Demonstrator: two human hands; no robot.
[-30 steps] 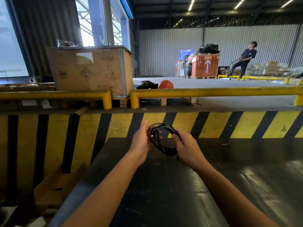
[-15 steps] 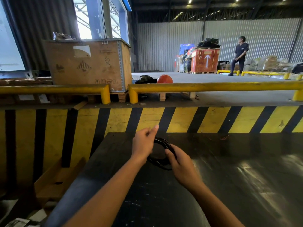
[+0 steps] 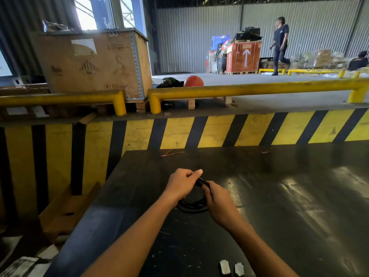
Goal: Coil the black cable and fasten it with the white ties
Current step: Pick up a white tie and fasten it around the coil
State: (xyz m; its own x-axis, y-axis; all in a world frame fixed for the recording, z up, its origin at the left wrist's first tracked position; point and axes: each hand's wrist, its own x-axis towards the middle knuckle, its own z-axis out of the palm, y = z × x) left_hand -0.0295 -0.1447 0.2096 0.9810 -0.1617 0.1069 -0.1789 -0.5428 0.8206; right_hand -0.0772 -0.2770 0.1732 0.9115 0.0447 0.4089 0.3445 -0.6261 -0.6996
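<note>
The black cable [image 3: 191, 205] is wound into a small coil and held between both hands over the black table [image 3: 299, 216]. My left hand [image 3: 182, 183] grips the top of the coil with the thumb stretched over it. My right hand [image 3: 216, 198] pinches the same upper part from the right. The coil's lower loop hangs down and touches or nearly touches the table. Two small white ties [image 3: 231, 267] lie flat near the table's front edge, between my forearms.
A yellow-and-black striped wall [image 3: 199, 132] rises behind the table, topped by yellow rails [image 3: 249, 89]. A wooden crate [image 3: 93, 64] stands at back left. A person [image 3: 280, 45] walks far off. Cardboard [image 3: 65, 212] lies left of the table.
Both hands have come down and toward me with the coil, from in front of the striped wall to just above the table. The hands have closed in on the coil's top.
</note>
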